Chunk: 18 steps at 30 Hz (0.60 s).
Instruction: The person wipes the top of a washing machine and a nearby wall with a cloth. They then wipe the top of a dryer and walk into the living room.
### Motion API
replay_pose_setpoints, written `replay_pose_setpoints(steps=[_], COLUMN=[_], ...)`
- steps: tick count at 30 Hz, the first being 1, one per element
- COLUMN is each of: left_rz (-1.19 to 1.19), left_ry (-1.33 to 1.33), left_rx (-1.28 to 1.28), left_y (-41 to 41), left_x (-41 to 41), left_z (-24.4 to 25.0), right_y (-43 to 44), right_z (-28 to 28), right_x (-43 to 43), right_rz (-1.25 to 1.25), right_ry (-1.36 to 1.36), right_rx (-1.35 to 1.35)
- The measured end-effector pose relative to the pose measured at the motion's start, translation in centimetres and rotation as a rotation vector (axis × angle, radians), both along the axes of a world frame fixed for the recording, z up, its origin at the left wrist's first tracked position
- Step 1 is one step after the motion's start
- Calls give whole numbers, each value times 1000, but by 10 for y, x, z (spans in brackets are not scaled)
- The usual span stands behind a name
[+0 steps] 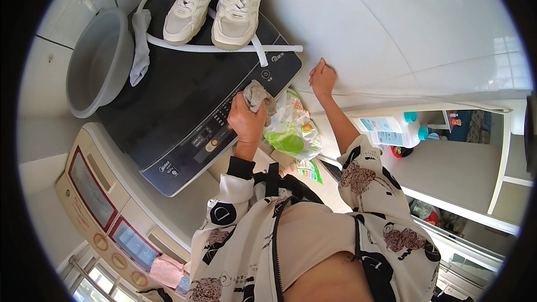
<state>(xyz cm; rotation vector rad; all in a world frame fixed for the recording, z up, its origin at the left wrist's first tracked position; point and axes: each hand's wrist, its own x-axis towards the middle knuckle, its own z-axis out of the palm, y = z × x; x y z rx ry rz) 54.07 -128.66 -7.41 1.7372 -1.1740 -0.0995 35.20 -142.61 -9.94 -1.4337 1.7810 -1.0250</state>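
Note:
My left hand (247,119) grips a crumpled grey-beige cloth (256,97) against the control panel of a black-topped Midea washing machine (180,88). To the right, my right hand (323,77) is curled beside the pale tiled wall, off the machine's corner; nothing shows in it. A pair of off-white lace-up sneakers (235,21) stands at the far part of the lid. A white corrugated hose (193,47) runs around and in front of them. Left of the shoes, a light grey sock (141,50) lies near the rim of a grey plastic basin (100,63).
A twin-tub washing machine (94,193) stands at lower left with a pink cloth (166,270) on it. A printed plastic bag (293,130) hangs or lies beyond the panel's right edge. White bottles with teal caps (390,130) stand by a shelf unit (453,172) at right.

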Motion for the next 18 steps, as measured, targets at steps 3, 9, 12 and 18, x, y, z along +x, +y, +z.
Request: replay_pose_setpoints(steps=[3,9,12,18], left_rz=[-17,-3,-23,6], left_ry=[-3,3,16,6], left_rx=[43,26,51,-5], left_y=[2,2,1,-3], left_x=[-1,2,0,1], left_z=[0,-6,-2,-5], right_y=[16,5,19,7], right_z=[-21,5,-18,-2], right_x=[-11,5,-3,-3], right_rz=[-31,-24,-98,-27], right_ry=[43,-31,-64,-47], right_rx=[44,-15,75,-27])
